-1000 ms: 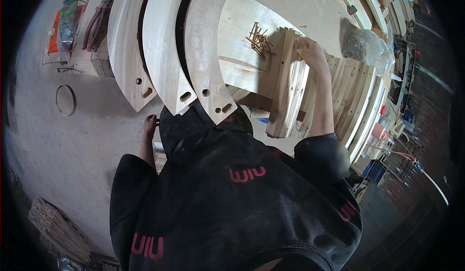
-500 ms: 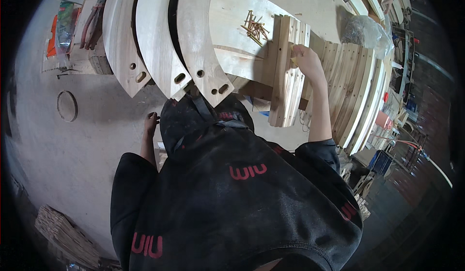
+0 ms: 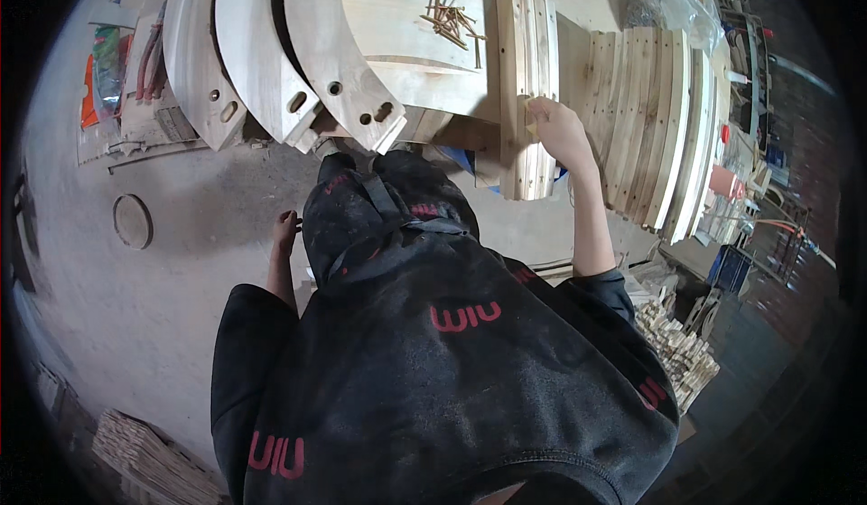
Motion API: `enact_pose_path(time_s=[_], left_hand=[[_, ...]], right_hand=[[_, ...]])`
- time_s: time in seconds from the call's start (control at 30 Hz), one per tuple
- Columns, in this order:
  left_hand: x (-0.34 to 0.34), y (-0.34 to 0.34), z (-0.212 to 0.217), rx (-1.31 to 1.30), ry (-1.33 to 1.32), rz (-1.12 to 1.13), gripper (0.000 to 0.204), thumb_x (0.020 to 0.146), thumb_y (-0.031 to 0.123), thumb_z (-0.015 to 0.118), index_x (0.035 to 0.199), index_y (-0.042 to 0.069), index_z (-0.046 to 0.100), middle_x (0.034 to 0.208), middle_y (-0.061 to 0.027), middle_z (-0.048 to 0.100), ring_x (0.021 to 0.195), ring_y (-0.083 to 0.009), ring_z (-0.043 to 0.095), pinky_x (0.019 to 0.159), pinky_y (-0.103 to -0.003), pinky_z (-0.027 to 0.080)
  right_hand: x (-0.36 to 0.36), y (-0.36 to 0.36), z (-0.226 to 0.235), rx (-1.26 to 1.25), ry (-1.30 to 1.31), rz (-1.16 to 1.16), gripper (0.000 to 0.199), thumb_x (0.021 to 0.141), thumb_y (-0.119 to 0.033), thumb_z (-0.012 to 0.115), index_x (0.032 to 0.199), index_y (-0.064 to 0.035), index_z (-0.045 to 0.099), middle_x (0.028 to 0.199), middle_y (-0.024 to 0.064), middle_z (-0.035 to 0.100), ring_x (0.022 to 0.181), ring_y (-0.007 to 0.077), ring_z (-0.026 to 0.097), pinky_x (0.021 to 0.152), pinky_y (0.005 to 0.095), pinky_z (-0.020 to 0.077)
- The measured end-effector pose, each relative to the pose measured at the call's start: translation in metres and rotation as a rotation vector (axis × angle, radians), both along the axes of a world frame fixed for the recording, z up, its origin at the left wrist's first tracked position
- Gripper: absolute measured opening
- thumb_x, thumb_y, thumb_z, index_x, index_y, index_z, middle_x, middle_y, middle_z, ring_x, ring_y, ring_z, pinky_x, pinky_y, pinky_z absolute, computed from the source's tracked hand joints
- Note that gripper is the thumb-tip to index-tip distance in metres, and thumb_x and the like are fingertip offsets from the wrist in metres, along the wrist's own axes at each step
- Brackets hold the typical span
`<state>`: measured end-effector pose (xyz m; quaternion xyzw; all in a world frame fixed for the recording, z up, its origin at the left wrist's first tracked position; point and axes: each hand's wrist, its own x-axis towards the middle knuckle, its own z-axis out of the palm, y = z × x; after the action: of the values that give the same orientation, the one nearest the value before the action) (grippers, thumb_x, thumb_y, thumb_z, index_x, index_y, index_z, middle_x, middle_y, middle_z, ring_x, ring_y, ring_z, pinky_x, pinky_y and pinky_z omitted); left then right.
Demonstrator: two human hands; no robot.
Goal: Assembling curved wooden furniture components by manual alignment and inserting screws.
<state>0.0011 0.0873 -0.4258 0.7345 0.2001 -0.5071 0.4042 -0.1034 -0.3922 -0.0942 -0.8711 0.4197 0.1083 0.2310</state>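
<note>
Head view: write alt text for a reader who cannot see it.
Seen from above, a person in a black hooded top presses the right hand on a bundle of wooden slats on a workbench; the left hand hangs empty. Wooden dowels and curved wooden panels lie nearby.

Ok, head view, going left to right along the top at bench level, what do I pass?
Orange and green packets → three curved wooden panels with holes → pile of wooden dowels → upright slat bundle under right hand → row of curved slats.

Dusty black hoodie [image 3: 433, 369] (red markings)
</note>
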Motion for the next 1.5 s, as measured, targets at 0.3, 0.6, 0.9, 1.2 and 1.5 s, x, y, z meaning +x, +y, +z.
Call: enact_pose_path(time_s=[0.3, 0.6, 0.9, 1.2, 1.5], left_hand=[[0.005, -0.005, -0.002, -0.011, -0.028, -0.066, 0.047, 0.090, 0.029, 0.053, 0.122, -0.006, 0.048, 0.102, -0.0152, 0.062, 0.092, -0.0222, 0.061, 0.071, -0.032, 0.049], [0.009, -0.015, 0.009, 0.015, -0.034, -0.136, 0.047, 0.090, 0.028, 0.052, 0.122, -0.006, 0.047, 0.100, -0.0163, 0.062, 0.088, -0.0219, 0.062, 0.071, -0.031, 0.049], [0.014, -0.017, -0.003, 0.008, -0.034, -0.205, 0.046, 0.089, 0.032, 0.052, 0.120, -0.002, 0.050, 0.094, -0.0121, 0.063, 0.075, -0.0183, 0.060, 0.061, -0.028, 0.045], [0.020, -0.024, -0.001, -0.020, -0.056, -0.244, 0.045, 0.088, 0.032, 0.051, 0.117, -0.002, 0.053, 0.091, -0.0110, 0.063, 0.074, -0.0175, 0.060, 0.057, -0.028, 0.043], [0.022, -0.041, 0.016, -0.018, -0.077, -0.229, 0.044, 0.089, 0.026, 0.050, 0.116, -0.009, 0.051, 0.093, -0.0157, 0.063, 0.080, -0.0218, 0.062, 0.066, -0.032, 0.049]], right_hand=[[-0.041, 0.027, 0.003, 0.059, 0.039, 0.005, 0.026, 0.090, -0.018, 0.045, 0.099, 0.0011, 0.061, 0.089, 0.0209, 0.063, 0.088, 0.0376, 0.060, 0.077, 0.0397, 0.0459], [-0.069, 0.055, 0.010, 0.048, 0.071, 0.008, 0.022, 0.087, -0.013, 0.047, 0.096, 0.0005, 0.062, 0.091, 0.0214, 0.062, 0.088, 0.0362, 0.059, 0.076, 0.0404, 0.0463], [-0.098, 0.070, 0.006, 0.082, 0.004, -0.013, 0.018, 0.087, -0.013, 0.048, 0.089, 0.0002, 0.060, 0.087, 0.0218, 0.060, 0.085, 0.0387, 0.057, 0.072, 0.0434, 0.0446], [-0.105, 0.073, 0.018, 0.168, 0.073, -0.032, 0.023, 0.090, -0.021, 0.049, 0.089, 0.0001, 0.059, 0.084, 0.0229, 0.059, 0.082, 0.0406, 0.056, 0.068, 0.0434, 0.0438], [-0.111, 0.038, 0.024, 0.477, -0.054, -0.196, 0.048, 0.096, -0.045, 0.036, 0.086, -0.0028, 0.057, 0.067, 0.0020, 0.053, 0.058, 0.0096, 0.048, 0.052, 0.0264, 0.0398]])
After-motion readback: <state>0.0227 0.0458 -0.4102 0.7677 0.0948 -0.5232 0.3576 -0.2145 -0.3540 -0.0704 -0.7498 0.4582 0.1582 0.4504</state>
